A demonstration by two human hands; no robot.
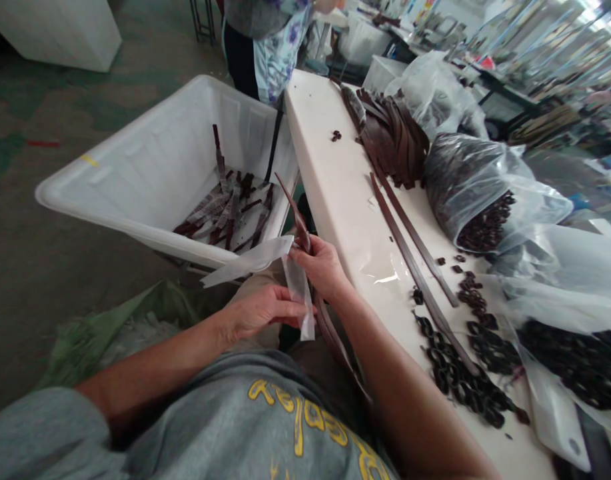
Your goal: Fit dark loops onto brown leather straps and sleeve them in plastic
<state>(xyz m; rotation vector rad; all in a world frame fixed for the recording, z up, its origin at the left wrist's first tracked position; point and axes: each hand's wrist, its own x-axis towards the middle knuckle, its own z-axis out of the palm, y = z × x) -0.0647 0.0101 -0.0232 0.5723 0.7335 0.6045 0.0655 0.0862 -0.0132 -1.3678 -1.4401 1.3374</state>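
My right hand (321,267) is closed around a long dark brown strap (330,333) that runs from above my fingers down past my lap. My left hand (258,310) pinches a clear plastic sleeve (250,261) that sticks out to the left, with another strip of plastic hanging beside the strap. Both hands are held over my lap, between the white bin (150,173) and the white table (340,193).
The bin at my left holds several bagged straps (225,210). On the table lie two loose straps (410,253), a pile of straps (392,137), small dark loops (460,373) and plastic bags of loops (480,193). Another person in an apron (270,47) stands beyond the bin.
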